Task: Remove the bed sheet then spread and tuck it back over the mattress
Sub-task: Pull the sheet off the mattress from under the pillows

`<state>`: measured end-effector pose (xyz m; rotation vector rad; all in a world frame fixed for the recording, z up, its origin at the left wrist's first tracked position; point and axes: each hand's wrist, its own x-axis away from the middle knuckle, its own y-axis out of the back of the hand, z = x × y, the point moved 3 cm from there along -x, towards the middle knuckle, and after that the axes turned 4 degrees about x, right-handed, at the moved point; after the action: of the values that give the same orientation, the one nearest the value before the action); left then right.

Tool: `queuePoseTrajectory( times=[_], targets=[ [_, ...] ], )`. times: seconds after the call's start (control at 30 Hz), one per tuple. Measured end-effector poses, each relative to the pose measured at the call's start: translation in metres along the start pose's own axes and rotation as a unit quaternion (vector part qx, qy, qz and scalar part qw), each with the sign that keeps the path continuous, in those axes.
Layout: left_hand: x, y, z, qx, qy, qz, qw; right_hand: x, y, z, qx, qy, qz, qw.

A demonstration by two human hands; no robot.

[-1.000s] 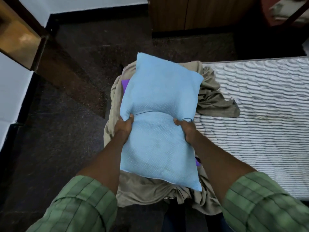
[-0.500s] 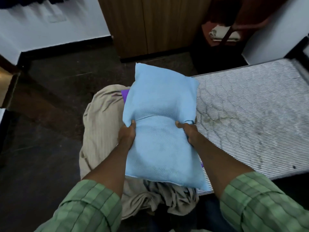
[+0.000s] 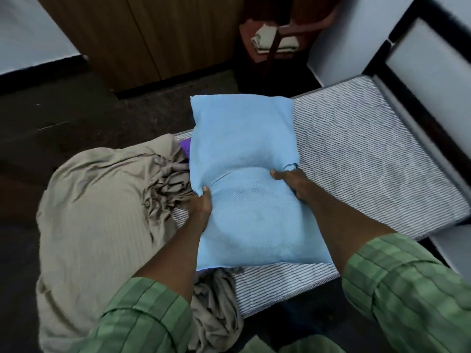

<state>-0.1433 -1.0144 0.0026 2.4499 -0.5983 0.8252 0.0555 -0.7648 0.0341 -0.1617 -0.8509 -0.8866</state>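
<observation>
Both hands gripped the blue pillow (image 3: 244,154) at mid-length, left hand (image 3: 201,202) and right hand (image 3: 288,179) pinching opposite edges, its long axis running away from the person. The bed sheet (image 3: 94,212) lay bunched to the left, nearer the left hand, with the striped mattress (image 3: 369,154) bare.

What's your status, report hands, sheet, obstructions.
Left hand and right hand grip blue pillow. Beige sheet off, bunched at mattress end. Pillow needs setting aside.

Bedroom: striped mattress (image 3: 356,154), wooden wardrobe (image 3: 142,39)
</observation>
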Motion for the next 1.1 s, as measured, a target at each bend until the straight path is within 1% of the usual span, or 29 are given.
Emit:
queuePoseTrajectory(
  times=[0.07,0.1,0.13,0.17,0.2,0.23,0.27,0.3,0.33,0.4,0.47,0.53,0.63,0.77,0.83,0.97,1.03,1.1],
  targets=[
    [-0.001,-0.016,0.006,-0.059,-0.005,0.000,0.998,-0.022,0.015,-0.003,0.045,0.061,-0.010,0.997],
    [-0.006,-0.031,0.011,-0.113,-0.004,0.011,0.994,-0.046,0.028,-0.008,0.092,0.067,-0.040,0.993],
    [-0.006,-0.046,0.015,-0.180,0.005,0.041,0.983,-0.053,0.034,-0.005,0.153,0.058,-0.059,0.985],
    [-0.004,-0.060,0.020,-0.241,0.012,0.085,0.967,-0.069,0.036,-0.015,0.228,0.039,-0.064,0.971],
    [0.003,-0.071,0.022,-0.298,0.004,0.130,0.946,-0.072,0.032,-0.022,0.296,0.020,-0.046,0.954],
    [0.011,-0.082,0.021,-0.335,-0.004,0.160,0.929,-0.058,0.022,-0.020,0.346,0.010,-0.016,0.938],
    [0.020,-0.092,0.017,-0.331,-0.005,0.181,0.926,-0.047,0.010,-0.019,0.366,0.014,0.024,0.930],
    [0.026,-0.099,0.013,-0.322,-0.008,0.194,0.927,-0.038,0.000,-0.022,0.373,0.004,0.042,0.927],
    [0.030,-0.104,0.008,-0.313,-0.011,0.200,0.928,-0.032,-0.007,-0.027,0.376,-0.013,0.039,0.926],
    [0.035,-0.109,0.002,-0.291,-0.015,0.227,0.929,-0.025,-0.016,-0.039,0.395,-0.025,-0.024,0.918],
    [0.036,-0.101,-0.001,-0.275,-0.003,0.219,0.936,-0.014,-0.021,-0.044,0.410,-0.012,-0.072,0.909],
    [0.035,-0.090,0.000,-0.270,0.001,0.208,0.940,-0.007,-0.030,-0.046,0.430,0.027,-0.091,0.898],
    [0.033,-0.069,0.006,-0.314,-0.016,0.216,0.925,0.008,-0.055,-0.048,0.463,0.064,-0.118,0.876],
    [0.027,-0.033,0.027,-0.309,0.004,0.196,0.930,0.040,-0.101,-0.044,0.512,0.125,-0.143,0.837],
    [0.030,-0.007,0.041,-0.293,0.002,0.194,0.936,0.058,-0.132,-0.049,0.523,0.149,-0.137,0.828],
    [0.036,0.054,0.084,-0.289,-0.003,0.213,0.933,0.093,-0.208,-0.076,0.519,0.156,-0.117,0.832],
    [0.039,0.090,0.110,-0.296,-0.010,0.223,0.929,0.108,-0.250,-0.098,0.512,0.138,-0.090,0.843],
    [0.031,0.127,0.136,-0.312,-0.043,0.228,0.921,0.116,-0.293,-0.125,0.498,0.104,-0.059,0.859]
  ],
)
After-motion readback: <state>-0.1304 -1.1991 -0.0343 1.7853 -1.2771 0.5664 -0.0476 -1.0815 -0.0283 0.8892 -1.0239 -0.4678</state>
